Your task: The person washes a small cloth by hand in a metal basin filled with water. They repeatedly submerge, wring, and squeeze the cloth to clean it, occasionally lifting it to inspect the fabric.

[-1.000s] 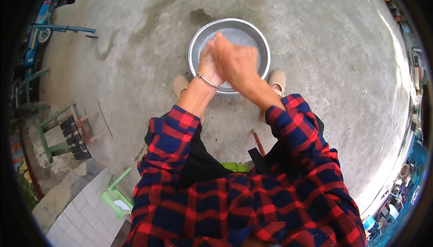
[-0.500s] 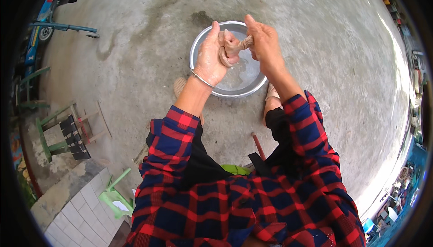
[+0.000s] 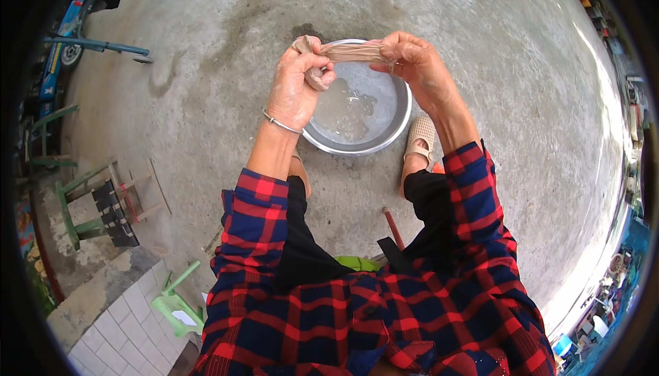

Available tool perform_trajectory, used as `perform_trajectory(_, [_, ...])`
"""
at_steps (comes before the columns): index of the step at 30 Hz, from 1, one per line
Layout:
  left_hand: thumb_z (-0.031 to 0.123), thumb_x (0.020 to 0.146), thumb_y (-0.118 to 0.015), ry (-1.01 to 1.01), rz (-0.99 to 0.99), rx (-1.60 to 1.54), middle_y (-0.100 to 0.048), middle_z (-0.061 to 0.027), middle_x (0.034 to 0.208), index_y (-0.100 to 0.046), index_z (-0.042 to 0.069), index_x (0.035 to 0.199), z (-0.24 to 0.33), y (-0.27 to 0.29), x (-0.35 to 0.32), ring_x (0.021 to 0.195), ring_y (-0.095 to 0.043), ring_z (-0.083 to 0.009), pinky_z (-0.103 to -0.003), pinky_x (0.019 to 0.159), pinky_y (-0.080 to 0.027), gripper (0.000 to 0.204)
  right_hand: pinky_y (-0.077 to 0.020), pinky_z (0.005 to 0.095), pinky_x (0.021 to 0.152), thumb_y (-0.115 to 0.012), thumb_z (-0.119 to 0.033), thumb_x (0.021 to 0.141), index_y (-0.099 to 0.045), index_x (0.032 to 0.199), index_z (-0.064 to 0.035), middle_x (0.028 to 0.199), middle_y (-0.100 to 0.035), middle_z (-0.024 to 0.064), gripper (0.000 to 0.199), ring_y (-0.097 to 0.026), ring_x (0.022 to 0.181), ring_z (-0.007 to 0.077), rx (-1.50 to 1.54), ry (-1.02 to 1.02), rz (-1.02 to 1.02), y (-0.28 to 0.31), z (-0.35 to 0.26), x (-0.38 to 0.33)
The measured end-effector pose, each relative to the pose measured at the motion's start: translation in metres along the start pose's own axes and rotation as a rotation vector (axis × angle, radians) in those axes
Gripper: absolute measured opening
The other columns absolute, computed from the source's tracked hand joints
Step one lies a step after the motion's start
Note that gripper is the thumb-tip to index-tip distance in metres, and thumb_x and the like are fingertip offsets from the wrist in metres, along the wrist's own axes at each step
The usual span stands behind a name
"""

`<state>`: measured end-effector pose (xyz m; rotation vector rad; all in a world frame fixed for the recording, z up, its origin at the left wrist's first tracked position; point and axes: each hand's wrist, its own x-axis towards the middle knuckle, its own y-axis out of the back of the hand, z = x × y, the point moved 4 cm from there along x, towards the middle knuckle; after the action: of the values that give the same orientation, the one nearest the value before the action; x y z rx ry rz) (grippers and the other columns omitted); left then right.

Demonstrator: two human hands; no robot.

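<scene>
A damp-looking beige cloth (image 3: 351, 53) is stretched sideways between my two hands, its folds running lengthwise. My left hand (image 3: 294, 86) is closed round one end, and a bunched part of the cloth bulges out by its fingers. With thumb and fingers, my right hand (image 3: 424, 68) pinches the other end. Under the cloth a round metal basin (image 3: 390, 105) stands on the concrete floor, with a little cloudy water (image 3: 345, 116) at its bottom. The far rim of the basin is partly hidden by the cloth and my hands.
My feet in beige shoes (image 3: 421, 132) flank the basin's near side. At the left lie a wooden stool (image 3: 89, 221) with black straps and a small light-green plastic chair (image 3: 177, 307). A reddish stick (image 3: 392, 226) is between my legs. Assorted items (image 3: 597, 321) line the right edge.
My hands have moved apart, the left one going left. The cloth, twisted and bunched before, is now drawn out straight between them.
</scene>
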<state>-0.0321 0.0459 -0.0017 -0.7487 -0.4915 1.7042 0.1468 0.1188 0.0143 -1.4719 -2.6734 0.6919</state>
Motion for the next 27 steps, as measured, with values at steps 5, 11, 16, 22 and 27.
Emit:
perform_trajectory(5, [-0.006, 0.081, -0.052, -0.084, 0.034, 0.016, -0.056, -0.0091, 0.099, -0.056, 0.004, 0.086, 0.004, 0.006, 0.001, 0.074, -0.053, -0.0142, -0.025, 0.06, -0.045, 0.012, -0.0467, 0.0462, 0.096, -0.053, -0.012, 0.085, -0.056, 0.082, -0.0054, 0.084, -0.06, 0.0069, 0.007, -0.062, 0.095, 0.0228, 0.289, 0.076, -0.095, 0.006, 0.002, 0.003])
perform_trajectory(11, [-0.005, 0.082, -0.051, -0.019, -0.008, 0.013, -0.057, -0.0087, 0.094, -0.059, 0.002, 0.095, -0.001, -0.003, -0.001, 0.079, -0.053, -0.0144, -0.025, 0.06, -0.044, 0.016, -0.0461, 0.0527, 0.098, -0.053, -0.011, 0.086, -0.055, 0.087, -0.0046, 0.087, -0.06, 0.0081, 0.007, -0.062, 0.1, 0.0284, 0.425, 0.041, -0.011, -0.003, 0.004, 0.001])
perform_trajectory(16, [0.009, 0.088, -0.05, 0.032, -0.116, -0.024, -0.057, -0.0077, 0.091, -0.06, -0.003, 0.103, -0.002, -0.004, 0.001, 0.077, -0.053, -0.0147, -0.024, 0.059, -0.043, 0.022, -0.0496, 0.0508, 0.095, -0.053, -0.017, 0.093, -0.055, 0.096, -0.0043, 0.099, -0.063, 0.0112, 0.013, -0.064, 0.099, 0.0282, 0.505, 0.066, 0.016, 0.001, 0.006, 0.001])
perform_trajectory(22, [0.031, 0.092, -0.052, 0.267, -0.145, 0.035, -0.064, -0.0094, 0.083, -0.064, -0.003, 0.102, -0.009, -0.018, -0.005, 0.07, -0.055, -0.0129, -0.023, 0.057, -0.04, 0.037, -0.058, 0.0342, 0.077, -0.059, -0.019, 0.094, -0.056, 0.096, -0.0066, 0.095, -0.066, 0.0072, 0.012, -0.068, 0.084, 0.0203, 0.376, 0.043, -0.027, 0.0, 0.002, 0.002])
perform_trajectory(27, [0.034, 0.091, -0.058, 0.24, -0.164, 0.249, -0.069, -0.0103, 0.087, -0.066, -0.002, 0.101, -0.011, -0.022, -0.007, 0.074, -0.059, -0.0108, -0.023, 0.06, -0.041, 0.038, -0.0569, 0.0272, 0.07, -0.06, -0.016, 0.093, -0.06, 0.097, -0.007, 0.092, -0.066, 0.0052, 0.01, -0.066, 0.082, 0.0134, 0.368, 0.075, -0.047, 0.002, 0.004, 0.003])
